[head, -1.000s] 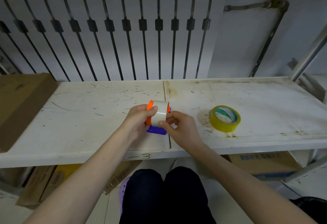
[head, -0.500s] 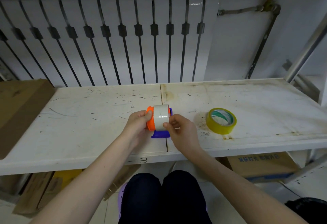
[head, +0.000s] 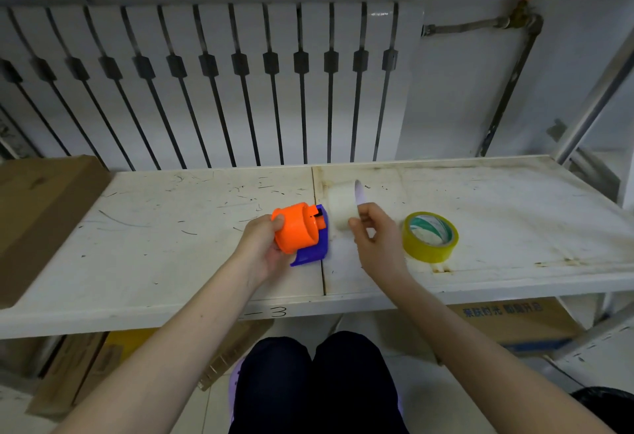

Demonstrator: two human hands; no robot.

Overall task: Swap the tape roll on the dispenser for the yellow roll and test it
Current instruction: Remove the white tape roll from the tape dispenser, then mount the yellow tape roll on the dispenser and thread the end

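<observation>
My left hand point(head: 262, 248) grips the tape dispenser point(head: 302, 233), an orange drum on a blue base, just above the white shelf point(head: 171, 262). The drum is bare. My right hand point(head: 375, 241) holds the pale, clear tape roll point(head: 343, 205) upright, a short way to the right of the dispenser and apart from it. The yellow roll point(head: 430, 236) lies flat on the shelf just right of my right hand.
A brown cardboard box point(head: 37, 217) takes up the shelf's left end. A white radiator point(head: 212, 90) stands behind the shelf, with a metal frame post point(head: 597, 97) at the right. More boxes point(head: 514, 322) sit under the shelf.
The pale roll has come off the orange drum: my right hand pulled it away to the right. My left hand still holds the dispenser.
</observation>
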